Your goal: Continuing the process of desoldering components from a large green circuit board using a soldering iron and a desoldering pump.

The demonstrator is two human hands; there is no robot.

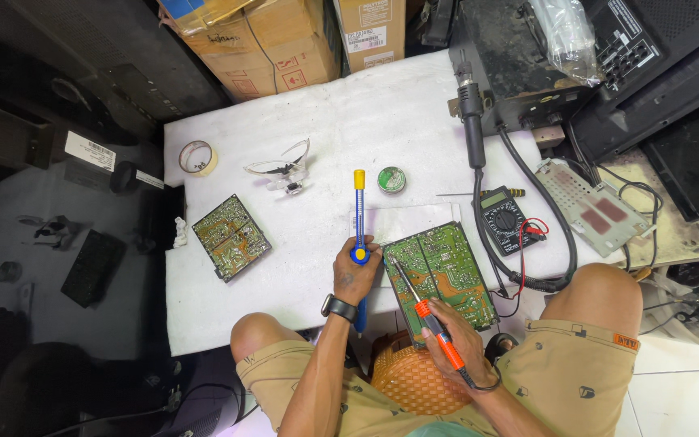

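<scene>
A: Your right hand (461, 338) is wrapped around the orange-handled soldering iron (429, 317), its tip down on the green circuit board (445, 273) lying at the near edge of the white counter (301, 267).

B: And your left hand (355, 275) is closed on the blue desoldering pump (359, 217), yellow plunger pointing away from you, its nozzle end hidden under your fingers just beside the board.

A: The board looks unclamped and partly overhangs the counter toward your knees. Press too hard with the iron and it could tip or slide, I think.

B: Bare thighs sit right below. A dropped bead of hot solder would likely land on skin.

A: The iron's cord loops near your right wrist; a snag there could jerk the tip across the traces.

B: Lingering on one joint risks lifting a pad. Also, the multimeter (503, 218) leads lie close by the board's far side, within reach of a stray hot tip.
</scene>
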